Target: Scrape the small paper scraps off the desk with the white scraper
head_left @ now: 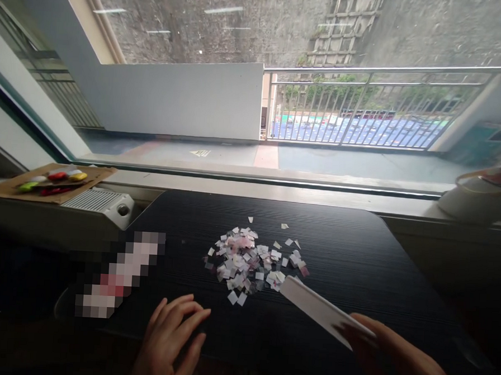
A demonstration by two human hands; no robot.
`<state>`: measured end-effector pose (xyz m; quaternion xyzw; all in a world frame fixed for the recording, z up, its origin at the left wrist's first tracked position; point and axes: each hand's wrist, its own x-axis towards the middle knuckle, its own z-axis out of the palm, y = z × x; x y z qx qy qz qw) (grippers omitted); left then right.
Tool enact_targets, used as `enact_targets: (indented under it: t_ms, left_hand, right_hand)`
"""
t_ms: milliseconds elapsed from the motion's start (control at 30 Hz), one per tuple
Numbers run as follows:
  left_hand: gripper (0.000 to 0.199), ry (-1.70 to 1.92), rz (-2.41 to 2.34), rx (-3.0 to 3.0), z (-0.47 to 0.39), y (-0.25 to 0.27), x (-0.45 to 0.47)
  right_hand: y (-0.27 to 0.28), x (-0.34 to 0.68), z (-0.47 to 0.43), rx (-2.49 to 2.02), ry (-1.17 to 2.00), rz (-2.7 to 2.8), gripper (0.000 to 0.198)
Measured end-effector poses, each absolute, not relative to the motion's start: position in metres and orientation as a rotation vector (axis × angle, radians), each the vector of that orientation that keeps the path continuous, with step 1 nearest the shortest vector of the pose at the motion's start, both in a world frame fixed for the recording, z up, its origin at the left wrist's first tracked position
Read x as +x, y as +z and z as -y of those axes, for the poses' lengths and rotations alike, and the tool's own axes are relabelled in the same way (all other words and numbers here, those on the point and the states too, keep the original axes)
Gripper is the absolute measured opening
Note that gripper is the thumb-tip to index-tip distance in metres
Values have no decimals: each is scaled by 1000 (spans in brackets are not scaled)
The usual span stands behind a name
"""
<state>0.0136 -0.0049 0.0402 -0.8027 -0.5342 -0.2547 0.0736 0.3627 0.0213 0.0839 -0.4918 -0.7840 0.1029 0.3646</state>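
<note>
On the black table [336, 231] lies a loose heap of small cut paper pieces [242, 260], mostly white with some pinkish ones. My right hand [397, 352] grips a flat, pale, shiny strip [311, 305] whose kind I cannot make out. The strip is tilted, and its far end reaches the right edge of the heap in view. Left of and nearer than the heap, my left hand [171, 334] is open, fingers bent and apart, with nothing in it. The fingers of my right hand are partly hidden behind the strip.
A blurred-out oblong patch [122, 276] covers something at the table's left. Beyond it, a brown board [24, 184] with colourful items rests by a white slotted unit [102, 203]. A window sill [275, 190] borders the far edge; a whitish container [472, 196] stands at right.
</note>
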Motion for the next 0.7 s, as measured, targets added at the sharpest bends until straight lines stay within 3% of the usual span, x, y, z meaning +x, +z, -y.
enact_targets:
  t_ms: [367,700]
  left_hand:
    - [30,-721,1437,-2501,-13,59,38]
    - [44,-574,1333,-2783,-31,62,99]
  right_hand:
    - [90,370,-17,-1510,546,1820,9]
    - [98,369,-14,-1677,835,1667,22]
